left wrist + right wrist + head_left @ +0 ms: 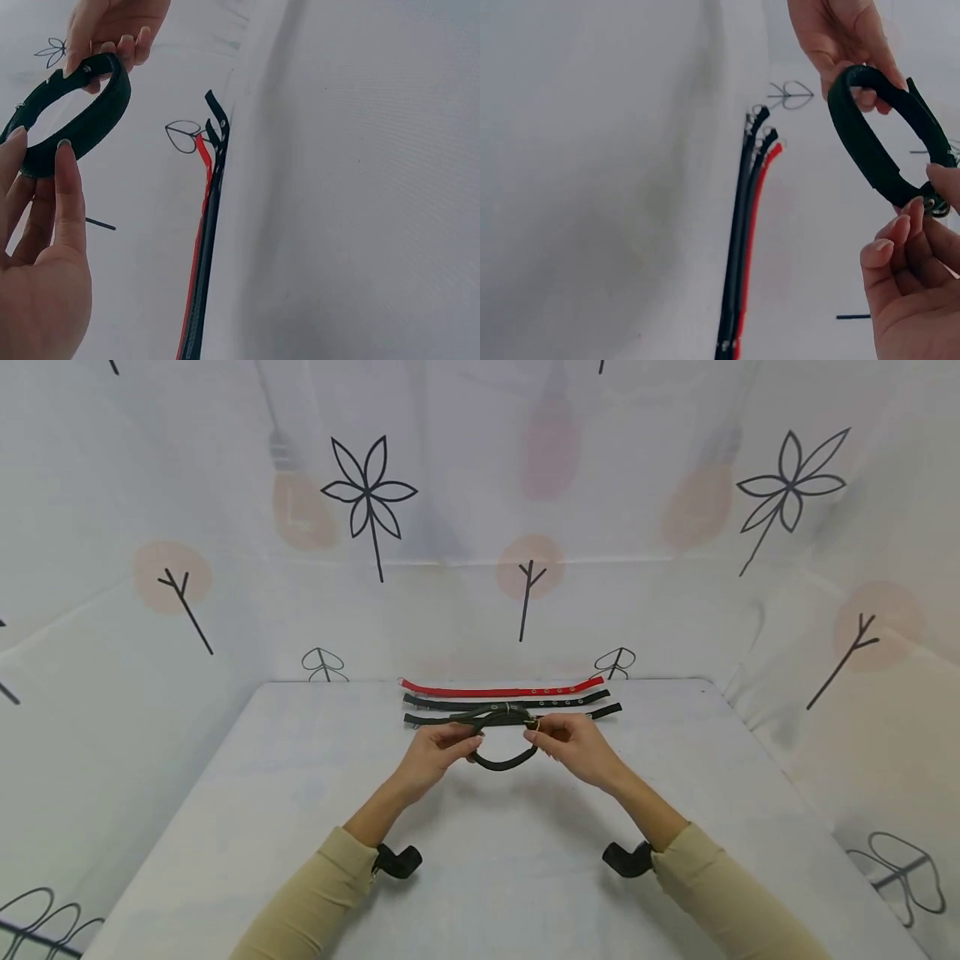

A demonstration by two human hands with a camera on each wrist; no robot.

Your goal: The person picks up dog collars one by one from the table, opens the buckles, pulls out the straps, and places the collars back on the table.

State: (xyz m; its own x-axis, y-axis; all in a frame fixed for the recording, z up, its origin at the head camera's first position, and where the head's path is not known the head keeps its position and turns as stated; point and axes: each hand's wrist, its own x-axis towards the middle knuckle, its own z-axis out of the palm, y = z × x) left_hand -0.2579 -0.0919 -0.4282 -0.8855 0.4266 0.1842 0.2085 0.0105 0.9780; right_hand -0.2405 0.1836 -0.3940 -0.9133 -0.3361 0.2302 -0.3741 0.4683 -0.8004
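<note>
A dark pet collar [504, 766], bent into a closed loop, is held up between both hands over the table. My left hand [438, 753] pinches its left side between thumb and fingers. On the opposite side my right hand [576, 747] pinches the collar by its metal ring and buckle end. In the right wrist view the buckle hardware [934, 204] shows right at the right fingertips, and the strap's loose end [922, 101] stands off the loop near the left hand. Eyelets show along the collar [97, 124] in the left wrist view.
Beyond the hands, a red collar [495, 692], a dark collar [457, 704] and another dark collar [423, 720] lie flat, side by side, near the back of the white table [315, 827]. Patterned white cloth [450, 610] hangs behind and at both sides.
</note>
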